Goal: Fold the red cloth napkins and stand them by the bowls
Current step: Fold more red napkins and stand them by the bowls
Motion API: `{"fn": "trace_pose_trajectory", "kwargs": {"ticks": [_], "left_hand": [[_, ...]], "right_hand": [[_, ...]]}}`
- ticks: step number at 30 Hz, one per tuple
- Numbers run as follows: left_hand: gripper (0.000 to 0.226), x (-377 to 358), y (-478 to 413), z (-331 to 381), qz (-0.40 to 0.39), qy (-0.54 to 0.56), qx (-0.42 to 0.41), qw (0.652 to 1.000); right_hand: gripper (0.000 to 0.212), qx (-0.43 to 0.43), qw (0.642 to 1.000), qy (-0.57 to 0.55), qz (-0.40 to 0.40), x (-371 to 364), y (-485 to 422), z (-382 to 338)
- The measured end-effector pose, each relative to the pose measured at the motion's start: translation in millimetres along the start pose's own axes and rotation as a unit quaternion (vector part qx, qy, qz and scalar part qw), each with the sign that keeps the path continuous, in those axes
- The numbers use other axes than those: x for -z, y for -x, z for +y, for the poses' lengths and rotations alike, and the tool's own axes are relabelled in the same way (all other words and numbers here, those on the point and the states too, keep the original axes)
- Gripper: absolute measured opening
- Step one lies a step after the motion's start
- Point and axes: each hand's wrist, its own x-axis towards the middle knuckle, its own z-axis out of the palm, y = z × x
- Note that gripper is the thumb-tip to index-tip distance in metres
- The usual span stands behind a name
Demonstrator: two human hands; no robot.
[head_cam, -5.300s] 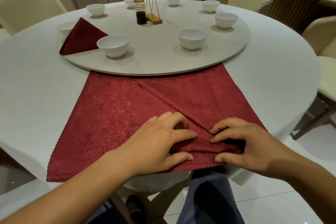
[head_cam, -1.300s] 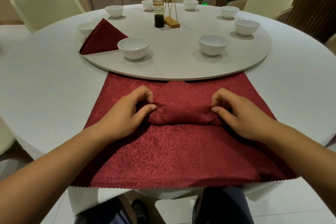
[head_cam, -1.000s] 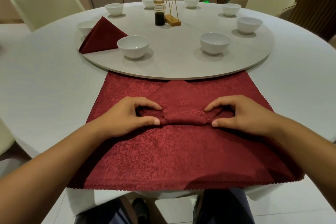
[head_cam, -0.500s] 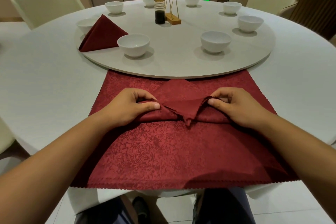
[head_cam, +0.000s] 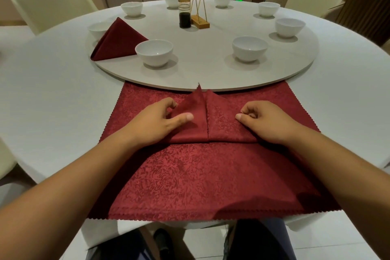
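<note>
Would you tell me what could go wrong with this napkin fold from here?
1. The left flap pokes past the right flap and reaches the turntable rim, so the fold may finish lopsided.
2. The napkin overhangs the table edge nearest the person, so it could slide once the left hand and right hand lift.

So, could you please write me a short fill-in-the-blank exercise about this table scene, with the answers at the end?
1. The left hand and the right hand rest on the spread napkin, whose colour is ____.
2. Exactly ____ folded napkin stands on the turntable, next to a white bowl.
3. The glass bottle stands to the ____ of the wooden stand.

Missing words: red, one, left.
</note>
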Motion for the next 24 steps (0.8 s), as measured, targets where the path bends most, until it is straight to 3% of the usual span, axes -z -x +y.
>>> {"fn": "trace_pose_trajectory", "kwargs": {"ticks": [3, 7, 9, 19, 24], "left_hand": [[0.067, 3, 4, 1, -0.043, -0.002, 0.002, 0.999], [0.02, 8, 5, 7, -0.07, 0.025, -0.004, 0.997], [0.01, 12, 13, 14, -0.078, 0.0, -0.021, 0.997], [0.027, 5, 96, 36, -0.044, -0.168, -0.101, 0.98], [0.03, 2, 89, 44, -0.084, -0.207, -0.052, 0.973]], "right_hand": [[0.02, 0.003, 1.0, 0.021, -0.004, -2, 0, -1], [0.018, 0.005, 0.999, 0.05, -0.002, 2, 7, -10], [0.016, 0.016, 0.997, 0.076, -0.007, 5, 19, -19], [0.023, 0.079, 0.975, 0.205, 0.008, -1, 112, -44], [0.022, 0.081, 0.976, 0.2, 0.024, -3, 106, -39]]}}
